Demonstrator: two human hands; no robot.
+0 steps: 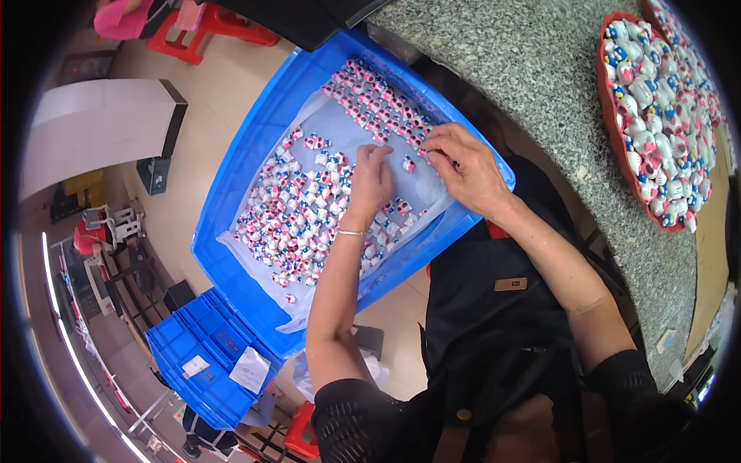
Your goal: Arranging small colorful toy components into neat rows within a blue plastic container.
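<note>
The person was sorting little toy figures [309, 216] in a big blue bin [231, 185] that sat on their lap, beside a grey stone counter [525, 69]. The figures were small, white with pink and blue bits. Most lay loose in a heap on a clear plastic sheet [421, 189] in the bin. A tidy row of figures [378, 100] ran along the far side of the bin.

It looked like the step was picking figures out of the heap and lining them up. One lone figure [408, 163] lay on the bare sheet between the two hands. The next move would likely need a soft pinch on one small figure, without bumping the neat row.

The left hand [370, 181] rested on the heap with its fingers curled down. Its grip was partly closed and touched the figures under it, but I could not tell if it held one. The right hand [467, 166] was at the end of the neat row. Its fingertips [432, 150] were pinched close together right by the figures there, and what they held was hidden.

On the counter, well apart from the hands, stood a red tray [610, 116] full of bigger toy figures
</note>
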